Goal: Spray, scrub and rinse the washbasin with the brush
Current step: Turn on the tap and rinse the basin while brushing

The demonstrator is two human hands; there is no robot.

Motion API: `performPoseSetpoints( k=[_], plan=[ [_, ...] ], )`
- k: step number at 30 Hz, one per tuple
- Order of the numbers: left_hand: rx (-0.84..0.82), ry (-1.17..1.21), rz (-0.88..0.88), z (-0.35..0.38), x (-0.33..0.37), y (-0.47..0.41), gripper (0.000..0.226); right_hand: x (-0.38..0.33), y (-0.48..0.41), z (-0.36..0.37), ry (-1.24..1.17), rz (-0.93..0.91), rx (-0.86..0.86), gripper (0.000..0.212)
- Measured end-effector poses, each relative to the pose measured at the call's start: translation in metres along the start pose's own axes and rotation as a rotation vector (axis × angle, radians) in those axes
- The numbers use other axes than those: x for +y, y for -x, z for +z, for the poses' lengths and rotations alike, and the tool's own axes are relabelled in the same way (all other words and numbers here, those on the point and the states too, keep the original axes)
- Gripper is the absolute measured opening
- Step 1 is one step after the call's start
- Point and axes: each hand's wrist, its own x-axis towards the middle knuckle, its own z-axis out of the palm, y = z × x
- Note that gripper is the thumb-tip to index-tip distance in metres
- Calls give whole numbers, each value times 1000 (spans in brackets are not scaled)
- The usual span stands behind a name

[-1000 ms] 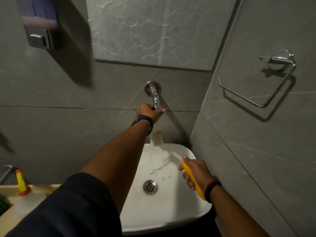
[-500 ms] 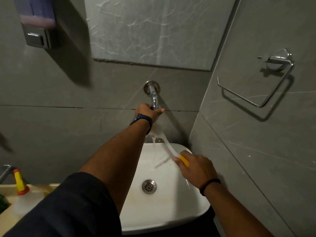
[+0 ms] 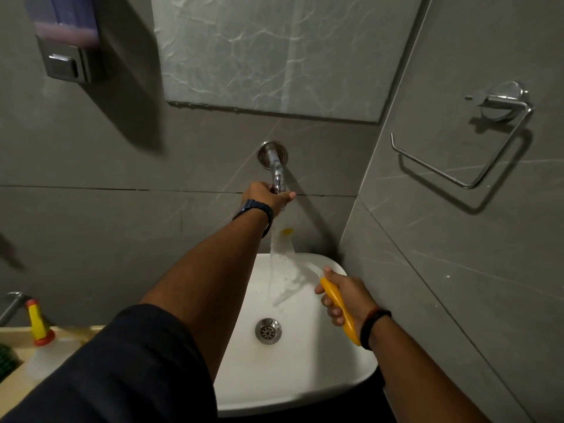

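The white washbasin (image 3: 293, 374) sits low in the corner, its metal drain (image 3: 268, 331) in the middle. My left hand (image 3: 265, 196) is stretched out and closed around the chrome wall tap (image 3: 276, 169). Water (image 3: 279, 257) streams from the tap into the back of the basin. My right hand (image 3: 343, 296) hovers over the basin's right rim, gripping the yellow handle of the brush (image 3: 338, 309). The brush head blurs up under the water stream, with a yellow bit (image 3: 287, 231) showing near the tap.
A spray bottle (image 3: 39, 340) with a yellow and red nozzle stands on a beige ledge (image 3: 12, 389) at the left. A soap dispenser (image 3: 65, 41) and a mirror (image 3: 274, 53) hang on the back wall. A chrome paper holder (image 3: 470, 141) sticks out of the right wall.
My right hand swung the brush down toward the basin's back right and then back up under the stream. The left hand stayed on the tap and water keeps running.
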Motion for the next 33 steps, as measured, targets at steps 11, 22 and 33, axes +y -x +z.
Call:
performPoseSetpoints(
  k=[11, 22, 33],
  plan=[
    [48, 4, -3, 5, -3, 0, 31, 16, 4, 0, 462, -297, 120, 45],
    [273, -166, 33, 18, -5, 2, 30, 40, 3, -6, 1340, -841, 376, 41],
    [214, -235, 125, 17, -20, 6, 49, 67, 4, 2, 1188, -714, 505, 38]
  ],
)
